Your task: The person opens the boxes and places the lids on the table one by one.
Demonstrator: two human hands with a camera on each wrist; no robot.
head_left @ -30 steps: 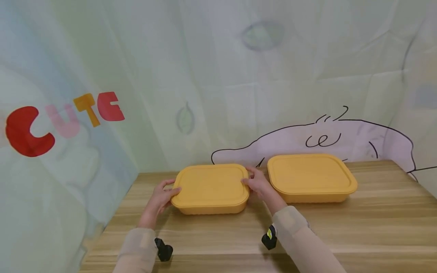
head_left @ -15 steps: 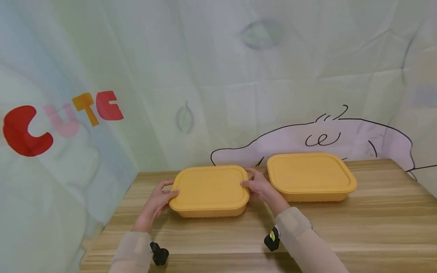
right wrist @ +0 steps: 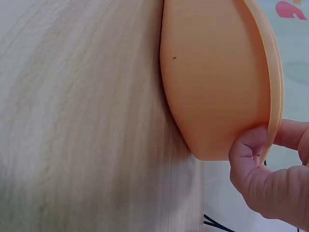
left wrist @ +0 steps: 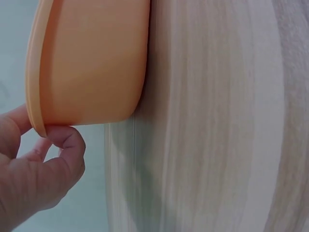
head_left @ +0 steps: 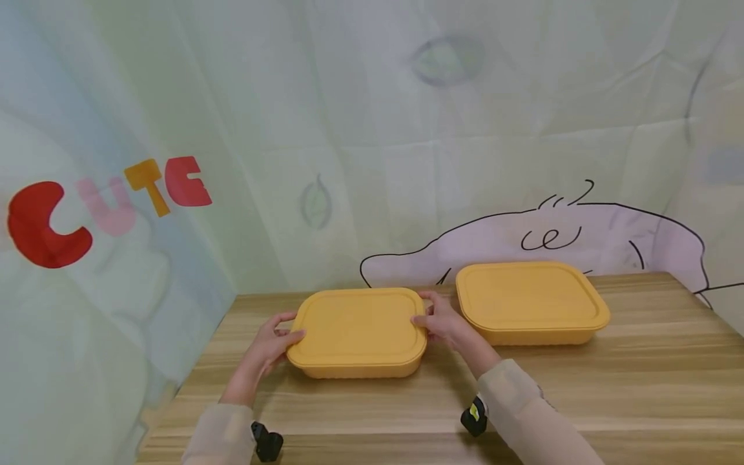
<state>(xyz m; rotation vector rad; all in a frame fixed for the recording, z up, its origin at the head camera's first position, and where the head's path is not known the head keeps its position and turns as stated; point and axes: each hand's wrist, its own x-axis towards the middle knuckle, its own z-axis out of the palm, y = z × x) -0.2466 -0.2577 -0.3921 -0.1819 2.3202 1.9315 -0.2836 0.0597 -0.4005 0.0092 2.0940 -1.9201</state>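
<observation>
A yellow lidded storage box (head_left: 357, 329) sits on the left half of the table, with a hand at each short end. My left hand (head_left: 273, 340) grips its left end, thumb over the lid's edge. In the left wrist view, curled fingers (left wrist: 72, 147) hook beneath the rim of the box (left wrist: 96, 63). At the opposite end my right hand (head_left: 440, 321) pinches the rim the same way. The right wrist view shows curled fingers (right wrist: 244, 152) under the rim of the box (right wrist: 217, 82). The lid is on, so the inside is hidden.
A second yellow lidded box (head_left: 531, 297) stands to the right, near the table's back edge. The wood-grain table (head_left: 372, 413) meets a printed curtain (head_left: 372, 161) behind it. Dark cables (right wrist: 217, 223) show beyond the table edge in the right wrist view.
Both hands have drawn the left box a little nearer to me across the table, keeping their hold on its ends. The second box has stayed in place.
</observation>
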